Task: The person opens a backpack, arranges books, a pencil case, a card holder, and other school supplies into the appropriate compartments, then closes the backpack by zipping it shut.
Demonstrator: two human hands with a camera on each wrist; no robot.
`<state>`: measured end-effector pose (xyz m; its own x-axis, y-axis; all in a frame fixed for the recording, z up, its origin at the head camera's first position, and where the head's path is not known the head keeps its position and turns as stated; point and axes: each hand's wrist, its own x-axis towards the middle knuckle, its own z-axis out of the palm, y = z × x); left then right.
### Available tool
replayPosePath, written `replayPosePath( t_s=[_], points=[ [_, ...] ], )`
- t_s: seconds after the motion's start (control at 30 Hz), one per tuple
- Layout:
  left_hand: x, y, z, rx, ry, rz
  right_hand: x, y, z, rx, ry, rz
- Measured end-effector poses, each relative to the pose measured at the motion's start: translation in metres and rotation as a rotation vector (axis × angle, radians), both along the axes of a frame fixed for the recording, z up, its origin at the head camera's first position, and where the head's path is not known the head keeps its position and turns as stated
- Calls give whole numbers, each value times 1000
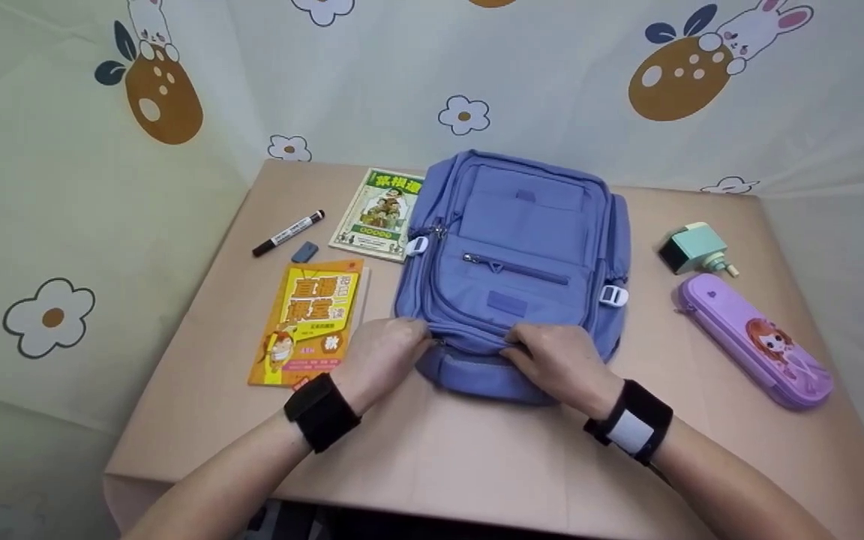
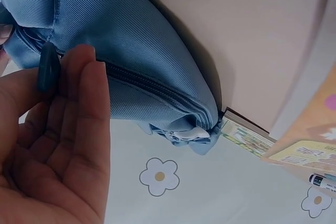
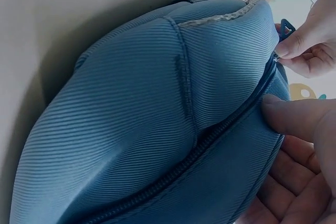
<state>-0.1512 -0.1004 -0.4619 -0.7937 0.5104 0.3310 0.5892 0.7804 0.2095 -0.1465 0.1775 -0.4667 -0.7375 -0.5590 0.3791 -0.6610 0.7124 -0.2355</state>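
A blue backpack lies on the table with its front pocket side up. At its near end my left hand pinches a dark blue zipper pull between thumb and fingers. My right hand grips the bag's fabric beside the zipper, thumb on top and fingers curled beneath. In the right wrist view, the zipper line runs from the left hand toward the lower left, and its teeth look joined there. The two hands are a short way apart along the seam.
Left of the bag lie an orange-yellow book, a green-covered book partly under the bag, a marker and a small blue-grey eraser. To the right are a mint-green and black gadget and a purple pencil case.
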Motion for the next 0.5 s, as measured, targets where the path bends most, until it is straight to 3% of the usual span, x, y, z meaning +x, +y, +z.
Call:
replayPosePath(
  t_s=[0.2,0.5],
  points=[
    [-6,-11,-1,7,-15,22,1,3,3,-11,-22,-19],
    [-15,-31,-2,12,-63,116,2,6,7,-15,-31,-27]
  ],
)
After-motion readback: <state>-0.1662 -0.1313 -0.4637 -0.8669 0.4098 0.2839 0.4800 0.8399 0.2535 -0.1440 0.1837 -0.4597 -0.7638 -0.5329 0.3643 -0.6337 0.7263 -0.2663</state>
